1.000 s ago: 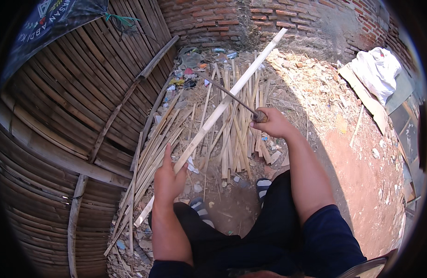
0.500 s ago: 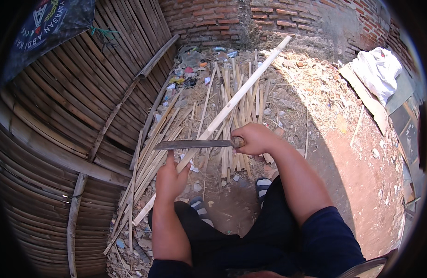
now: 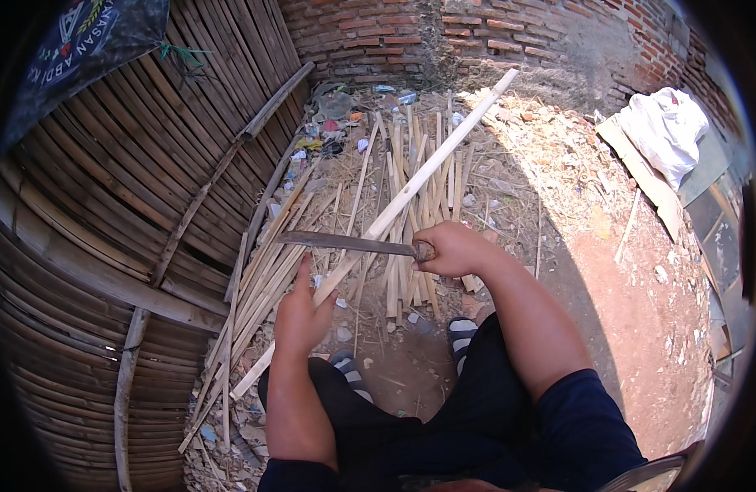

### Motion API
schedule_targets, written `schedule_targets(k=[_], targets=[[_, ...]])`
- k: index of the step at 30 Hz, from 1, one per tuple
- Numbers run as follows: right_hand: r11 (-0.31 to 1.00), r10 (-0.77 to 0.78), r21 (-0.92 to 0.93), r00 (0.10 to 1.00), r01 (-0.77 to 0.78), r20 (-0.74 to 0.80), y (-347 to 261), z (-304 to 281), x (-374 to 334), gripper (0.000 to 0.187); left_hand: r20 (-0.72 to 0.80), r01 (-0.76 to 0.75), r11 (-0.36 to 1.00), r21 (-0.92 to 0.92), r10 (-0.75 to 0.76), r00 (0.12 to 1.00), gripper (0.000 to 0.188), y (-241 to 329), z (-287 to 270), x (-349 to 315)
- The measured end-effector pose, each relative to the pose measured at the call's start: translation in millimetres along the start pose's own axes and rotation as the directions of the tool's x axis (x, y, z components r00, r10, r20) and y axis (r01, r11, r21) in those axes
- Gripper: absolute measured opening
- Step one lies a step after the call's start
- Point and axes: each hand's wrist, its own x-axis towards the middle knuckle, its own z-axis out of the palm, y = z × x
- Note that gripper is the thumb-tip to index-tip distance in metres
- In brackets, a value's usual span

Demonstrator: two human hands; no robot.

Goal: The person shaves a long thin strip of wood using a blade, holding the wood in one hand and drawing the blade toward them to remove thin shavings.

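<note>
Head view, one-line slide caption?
Left hand steadies a long bamboo strip; right hand holds a blade across it.

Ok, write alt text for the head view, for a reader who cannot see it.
Seen from above, a seated person's left hand steadies a long pale split bamboo strip while the right hand holds a long dark metal blade across it. More pale bamboo slats lie on the dirt ground, beside a woven bamboo wall and a red brick wall.

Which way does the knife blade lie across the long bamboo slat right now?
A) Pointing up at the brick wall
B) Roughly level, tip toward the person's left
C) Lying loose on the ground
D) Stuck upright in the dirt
B: the right hand grips the handle, and the knife blade runs roughly level to the left across the long bamboo slat, above the left hand.
</note>
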Motion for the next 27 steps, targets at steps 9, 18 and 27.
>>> schedule_targets(k=[9,18,27], targets=[[0.946,0.109,0.295,0.99,-0.132,0.091,61.0,-16.9,4.5,0.046,-0.099,0.01,0.999,0.053,-0.005,0.995,0.1,4.0,-1.9,-1.7],[1.0,-0.026,-0.012,0.998,0.026,0.054,-17.7,-3.0,5.6,0.042,-0.085,-0.02,0.999,-0.044,0.016,0.996,0.097,-6.6,12.4,-0.9],[0.888,0.346,0.381,0.92,-0.259,-0.181,73.4,-13.6,15.5,0.052,-0.074,0.0,0.999,0.032,0.002,0.997,0.099,0.0,-8.8,-5.6]])
